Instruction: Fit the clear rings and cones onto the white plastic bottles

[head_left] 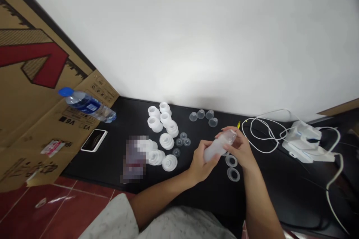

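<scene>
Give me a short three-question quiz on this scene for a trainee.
1. What do the left hand and right hand hold together?
2. True or false: the phone lies on the red tile floor.
3. Which sits on the black tabletop just below the right hand?
A) a blue-capped water bottle
B) two clear plastic rings
C) a cardboard sheet

Key:
1. A clear plastic bottle.
2. False: it lies on the black tabletop.
3. B.
</scene>
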A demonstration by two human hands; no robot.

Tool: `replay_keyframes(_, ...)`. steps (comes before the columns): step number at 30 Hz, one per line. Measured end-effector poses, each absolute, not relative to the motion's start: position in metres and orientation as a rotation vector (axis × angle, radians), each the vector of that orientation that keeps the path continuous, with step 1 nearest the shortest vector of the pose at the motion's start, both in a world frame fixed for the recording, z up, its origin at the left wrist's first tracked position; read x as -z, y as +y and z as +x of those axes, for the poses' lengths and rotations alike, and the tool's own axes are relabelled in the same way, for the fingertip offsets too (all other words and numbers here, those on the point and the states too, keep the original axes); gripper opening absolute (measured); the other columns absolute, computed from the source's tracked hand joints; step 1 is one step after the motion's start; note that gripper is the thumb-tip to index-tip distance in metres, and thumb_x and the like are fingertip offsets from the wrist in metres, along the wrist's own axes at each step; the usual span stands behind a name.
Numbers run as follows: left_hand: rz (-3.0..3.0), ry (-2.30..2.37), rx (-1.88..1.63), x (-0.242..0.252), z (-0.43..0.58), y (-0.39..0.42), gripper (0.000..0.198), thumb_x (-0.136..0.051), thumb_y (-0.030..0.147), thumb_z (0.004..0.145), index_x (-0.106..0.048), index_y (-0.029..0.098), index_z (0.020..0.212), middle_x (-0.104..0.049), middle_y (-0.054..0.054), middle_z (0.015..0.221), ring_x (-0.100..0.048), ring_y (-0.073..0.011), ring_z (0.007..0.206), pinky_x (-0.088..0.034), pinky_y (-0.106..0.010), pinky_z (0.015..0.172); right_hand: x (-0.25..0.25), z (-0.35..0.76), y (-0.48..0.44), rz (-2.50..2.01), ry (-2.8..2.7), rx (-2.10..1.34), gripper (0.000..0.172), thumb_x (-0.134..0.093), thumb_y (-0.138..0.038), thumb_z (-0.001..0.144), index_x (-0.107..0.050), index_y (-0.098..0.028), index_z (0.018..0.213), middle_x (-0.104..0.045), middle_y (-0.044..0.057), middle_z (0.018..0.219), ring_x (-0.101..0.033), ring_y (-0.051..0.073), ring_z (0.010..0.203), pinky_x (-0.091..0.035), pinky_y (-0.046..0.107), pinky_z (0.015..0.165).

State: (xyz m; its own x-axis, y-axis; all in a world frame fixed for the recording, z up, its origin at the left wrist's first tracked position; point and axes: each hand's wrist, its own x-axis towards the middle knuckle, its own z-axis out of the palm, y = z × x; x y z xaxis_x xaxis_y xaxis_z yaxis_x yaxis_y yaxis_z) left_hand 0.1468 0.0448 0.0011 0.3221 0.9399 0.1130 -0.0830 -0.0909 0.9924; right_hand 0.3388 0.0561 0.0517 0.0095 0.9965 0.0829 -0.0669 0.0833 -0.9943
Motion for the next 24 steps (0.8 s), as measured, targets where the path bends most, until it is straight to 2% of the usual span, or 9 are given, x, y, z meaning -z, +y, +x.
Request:
replay_keyframes(5,1.264,0.803,-1.041,-0.001,0.148,0.044,0.051,-0.068,0.065,0.101,-0.062,0.019,0.122,-0.073,-0.007,0.107,-0.065,-0.019,0.084,-0.05,-0.03,0.074,-0.046,0.348,0.058,-1.162,-1.148,-1.207,0.061,-0.094,-0.064,0.079,-0.081,-0.024,0.123,-0.086,0.015,0.108,-0.082,0.035,0.091,-0.067,0.044,0.077)
replay_keyframes(10,1.242,0.854,-1.047,-0.002,0.152,0.042,0.049,-0.074,0.06,0.099,-0.064,0.02,0.125,-0.074,-0.006,0.106,-0.064,-0.0189,0.083,-0.051,-0.03,0.073,-0.039,0.345,0.064,-1.204,-1.022,-1.145,0.056,-0.094,-0.061,0.08,-0.08,-0.026,0.121,-0.087,0.013,0.101,-0.084,0.036,0.087,-0.068,0.044,0.074)
replay_keyframes(15,1.299,0.897,-1.011,-0.001,0.152,0.04,0.045,-0.075,0.05,0.099,-0.063,0.021,0.131,-0.074,-0.006,0.107,-0.063,-0.0184,0.079,-0.053,-0.031,0.071,-0.036,0.343,0.062,-1.229,-1.003,-1.062,0.055,-0.093,-0.06,0.081,-0.08,-0.026,0.121,-0.088,0.015,0.106,-0.085,0.04,0.097,-0.07,0.049,0.079)
replay_keyframes(17,1.337,0.876,-1.004,0.001,0.151,0.039,0.04,-0.072,0.048,0.101,-0.061,0.02,0.128,-0.074,-0.006,0.106,-0.065,-0.02,0.081,-0.055,-0.033,0.075,-0.034,0.344,0.055,-1.292,-1.023,-1.03,0.051,-0.092,-0.058,0.083,-0.082,-0.026,0.121,-0.088,0.015,0.108,-0.085,0.041,0.1,-0.07,0.05,0.08)
replay_keyframes(20,1.41,0.816,-1.019,0.005,0.15,0.039,0.038,-0.071,0.045,0.102,-0.059,0.02,0.128,-0.074,-0.009,0.113,-0.071,-0.0253,0.095,-0.058,-0.039,0.087,-0.035,0.343,0.04,-1.393,-1.028,-0.946,0.043,-0.09,-0.054,0.087,-0.085,-0.027,0.12,-0.088,0.014,0.114,-0.084,0.041,0.105,-0.071,0.049,0.084)
replay_keyframes(24,1.517,0.735,-1.074,0.008,0.149,0.039,0.043,-0.072,0.039,0.101,-0.057,0.02,0.136,-0.071,-0.015,0.127,-0.072,-0.0313,0.113,-0.059,-0.047,0.101,-0.045,0.331,0.018,-1.481,-0.973,-0.837,0.037,-0.089,-0.052,0.089,-0.087,-0.027,0.117,-0.088,0.011,0.115,-0.083,0.04,0.109,-0.07,0.049,0.092)
